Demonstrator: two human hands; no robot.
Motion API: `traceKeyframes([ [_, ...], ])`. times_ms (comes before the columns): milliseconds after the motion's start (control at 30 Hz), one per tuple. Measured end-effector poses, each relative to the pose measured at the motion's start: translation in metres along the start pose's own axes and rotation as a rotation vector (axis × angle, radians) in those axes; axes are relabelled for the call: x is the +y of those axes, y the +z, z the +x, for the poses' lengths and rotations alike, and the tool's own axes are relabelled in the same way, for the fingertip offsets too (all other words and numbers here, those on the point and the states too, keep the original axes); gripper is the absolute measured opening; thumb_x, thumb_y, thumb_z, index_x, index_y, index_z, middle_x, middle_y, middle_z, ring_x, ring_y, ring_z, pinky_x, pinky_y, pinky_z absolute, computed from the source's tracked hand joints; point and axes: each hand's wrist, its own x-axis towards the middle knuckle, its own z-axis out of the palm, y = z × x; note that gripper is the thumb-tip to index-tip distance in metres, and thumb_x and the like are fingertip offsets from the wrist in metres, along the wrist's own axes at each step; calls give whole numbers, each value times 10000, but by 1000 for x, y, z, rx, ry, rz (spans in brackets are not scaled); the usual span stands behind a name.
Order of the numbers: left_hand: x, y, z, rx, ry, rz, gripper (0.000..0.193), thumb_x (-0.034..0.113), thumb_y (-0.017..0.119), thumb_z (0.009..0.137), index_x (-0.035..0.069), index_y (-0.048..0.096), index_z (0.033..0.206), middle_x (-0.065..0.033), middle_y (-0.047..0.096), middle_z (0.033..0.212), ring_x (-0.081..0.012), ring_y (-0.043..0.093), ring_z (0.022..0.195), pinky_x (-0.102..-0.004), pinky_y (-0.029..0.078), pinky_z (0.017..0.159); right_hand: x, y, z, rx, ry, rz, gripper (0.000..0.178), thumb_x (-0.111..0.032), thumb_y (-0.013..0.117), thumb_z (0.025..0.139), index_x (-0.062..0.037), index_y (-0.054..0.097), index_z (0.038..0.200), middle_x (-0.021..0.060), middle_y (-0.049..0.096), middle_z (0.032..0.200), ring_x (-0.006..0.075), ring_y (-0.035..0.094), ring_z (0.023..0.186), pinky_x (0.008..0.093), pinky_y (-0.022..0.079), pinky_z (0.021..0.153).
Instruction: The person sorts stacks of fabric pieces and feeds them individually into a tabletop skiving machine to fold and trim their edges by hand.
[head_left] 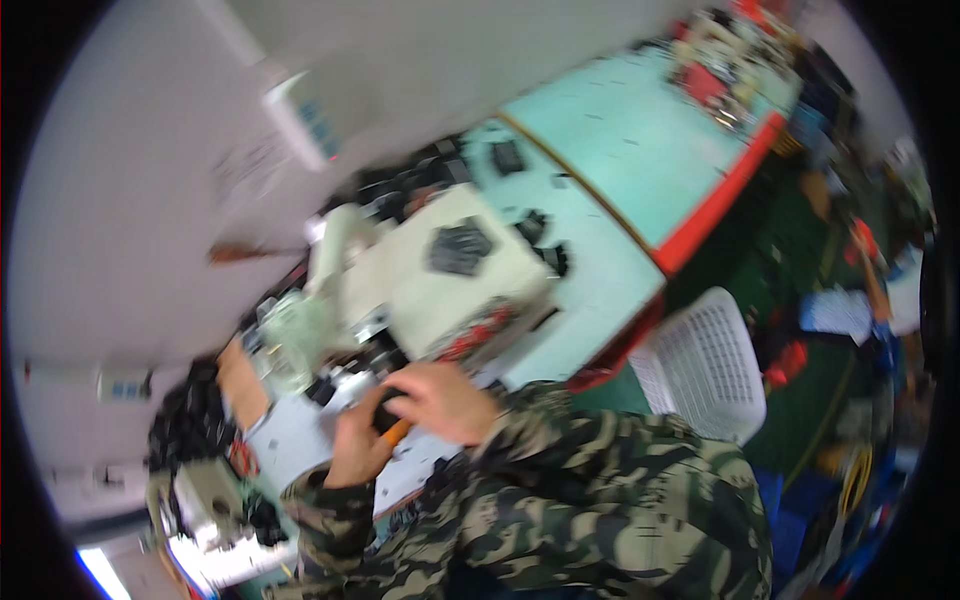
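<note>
A small black piece (388, 408) is sitting between the hands, just in front of the cream machine (445, 275). The left hand (357, 445) is curling its fingers closed around it; the right hand (443, 402) is bending its fingers over the top — whether gripping, one cannot tell. An orange handle (397, 433) is showing below — a dark glove (460, 247) is lying on the machine.
</note>
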Motion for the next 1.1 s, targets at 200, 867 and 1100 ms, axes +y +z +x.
traceKeyframes([
  [200, -22, -6, -21, -126, -330, -1026, 557, 448, 347, 995, 72, 323, 1404, -140, 573, 1116, -242, 664, 574, -261, 460, 402, -11, 0, 3, -220, 570, 686, 240, -114, 636, 869, 11, 613, 1072, 24, 617, 758, 66, 562, 632, 216, 446, 545],
  [867, -42, -67, 8, -386, -624, -452, 340, 209, 397, 933, 31, 576, 1159, -143, 691, 773, -150, 565, 380, -228, 374, 305, 7, 16, 27, -480, 656, 307, 195, -134, 654, 838, 58, 626, 860, 117, 641, 661, 165, 645, 554, 274, 491, 527],
  [1100, -67, -84, 37, -453, -592, -497, 304, 199, 393, 939, 58, 608, 1102, -126, 680, 686, -140, 532, 353, -238, 361, 300, 16, 11, 48, -289, 137, -307, 257, -157, 698, 745, 39, 635, 899, 173, 657, 750, 372, 622, 717, 386, 502, 708],
])
